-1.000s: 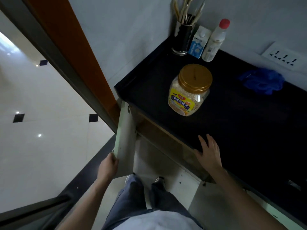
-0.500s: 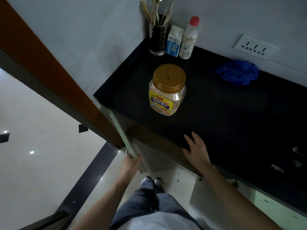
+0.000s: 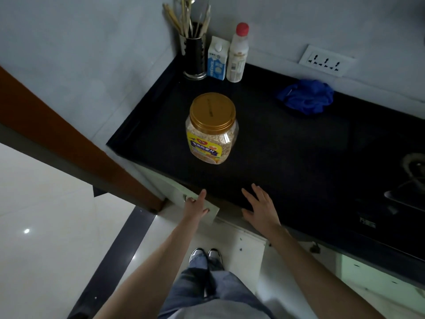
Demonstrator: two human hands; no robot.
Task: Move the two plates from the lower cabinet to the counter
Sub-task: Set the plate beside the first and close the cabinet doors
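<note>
No plate shows in the head view. The pale lower cabinet door [image 3: 171, 189] lies nearly flush under the counter's front edge, so the cabinet's inside is hidden. My left hand [image 3: 195, 207] presses on the door beside its small handle [image 3: 185, 198], fingers straight. My right hand [image 3: 259, 208] rests flat on the front edge of the black counter [image 3: 299, 157], fingers spread, holding nothing.
A gold-lidded oat jar [image 3: 212, 128] stands mid-counter. At the back wall are a utensil holder [image 3: 194, 56], a small carton [image 3: 217, 62] and a red-capped bottle [image 3: 238, 54]. A blue cloth [image 3: 307, 96] lies to the right, and a stove [image 3: 411, 180] at the far right. An orange-brown door frame [image 3: 57, 134] is on the left.
The cabinet door has swung from wide open to nearly closed, with my left hand moving with it toward the counter. My right hand has stayed on the counter edge.
</note>
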